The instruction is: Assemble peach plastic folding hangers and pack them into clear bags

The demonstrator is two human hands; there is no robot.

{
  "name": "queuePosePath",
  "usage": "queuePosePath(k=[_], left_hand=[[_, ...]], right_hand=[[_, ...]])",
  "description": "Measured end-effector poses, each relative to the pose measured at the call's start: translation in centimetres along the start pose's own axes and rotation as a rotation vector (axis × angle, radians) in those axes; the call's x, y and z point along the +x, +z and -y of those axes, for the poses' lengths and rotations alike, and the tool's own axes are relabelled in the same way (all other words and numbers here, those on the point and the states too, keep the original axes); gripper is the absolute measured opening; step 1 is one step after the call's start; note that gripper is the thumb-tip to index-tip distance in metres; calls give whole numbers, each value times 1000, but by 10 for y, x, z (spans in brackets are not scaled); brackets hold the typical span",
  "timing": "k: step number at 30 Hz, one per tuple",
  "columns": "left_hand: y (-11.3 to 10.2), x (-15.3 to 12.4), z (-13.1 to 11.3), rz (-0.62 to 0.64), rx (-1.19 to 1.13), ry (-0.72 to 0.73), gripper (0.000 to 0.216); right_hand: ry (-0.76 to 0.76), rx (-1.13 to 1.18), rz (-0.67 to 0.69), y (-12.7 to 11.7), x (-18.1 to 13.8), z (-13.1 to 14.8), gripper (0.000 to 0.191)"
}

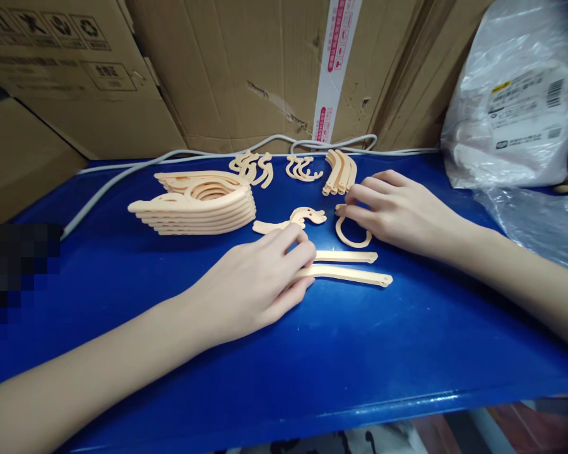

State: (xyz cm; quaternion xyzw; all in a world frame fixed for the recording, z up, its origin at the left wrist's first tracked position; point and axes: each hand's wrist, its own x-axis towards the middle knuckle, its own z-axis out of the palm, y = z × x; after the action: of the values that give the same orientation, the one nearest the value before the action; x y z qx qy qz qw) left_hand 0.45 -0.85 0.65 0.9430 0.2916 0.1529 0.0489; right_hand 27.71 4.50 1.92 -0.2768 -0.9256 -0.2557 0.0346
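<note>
On the blue table point(360, 353) my left hand point(260, 284) lies palm down with its fingers curled over the left ends of two long peach plastic strips point(355, 274). My right hand point(397, 211) pinches the top of a peach ring-shaped piece point(353, 238) between thumb and fingers. A hook-shaped peach piece point(296, 221) rests on the table between the two hands, touched by neither.
A stack of assembled peach hangers point(199, 205) sits at the left. Small piles of hook parts point(253, 167), clips point(303, 168) and curved strips point(339, 171) line the back by a white cable point(123, 173). Cardboard boxes point(246, 69) stand behind, a plastic bag point(515, 107) at right.
</note>
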Motion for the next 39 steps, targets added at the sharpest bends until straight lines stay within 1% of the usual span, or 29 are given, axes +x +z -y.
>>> queuePosePath(k=[7, 11, 14, 17, 22, 24, 27, 29, 30, 31, 33, 36, 37, 39], left_hand=[[2, 0, 0, -26, 35, 49, 16], [1, 2, -2, -12, 57, 62, 14], [0, 3, -3, -30, 83, 78, 16], [-1, 3, -5, -58, 119, 89, 17], [-1, 1, -11, -57, 180, 79, 19], [0, 0, -12, -59, 176, 89, 19], [1, 0, -11, -72, 149, 99, 18], [2, 0, -10, -83, 123, 96, 16], [3, 0, -10, -85, 106, 92, 15], [3, 1, -10, -84, 84, 86, 13], [4, 1, -10, -86, 37, 70, 10], [5, 2, -11, -94, -16, 44, 9], [6, 2, -11, -102, -22, 38, 10], [6, 2, -10, -118, -16, 29, 9]], right_hand=[[38, -80, 7, -3, 2, 0, 29], [-5, 1, -15, -4, -3, -6, 29], [-33, 79, -17, -5, -8, -10, 31], [-40, 105, -17, -6, -9, -10, 30], [-28, 46, 63, -11, -3, -3, 29], [-24, 6, 71, -12, -1, -2, 28], [4, -50, 5, -12, -1, -2, 27], [69, -21, -95, -11, -1, -1, 23], [113, 46, -157, -11, -1, 0, 19], [163, 163, -217, -11, -1, 3, 15], [292, 521, -303, -11, 2, 11, 12], [508, 1123, -330, -11, 8, 27, 16], [556, 1272, -317, -11, 11, 32, 19], [616, 1476, -288, -10, 15, 40, 22]])
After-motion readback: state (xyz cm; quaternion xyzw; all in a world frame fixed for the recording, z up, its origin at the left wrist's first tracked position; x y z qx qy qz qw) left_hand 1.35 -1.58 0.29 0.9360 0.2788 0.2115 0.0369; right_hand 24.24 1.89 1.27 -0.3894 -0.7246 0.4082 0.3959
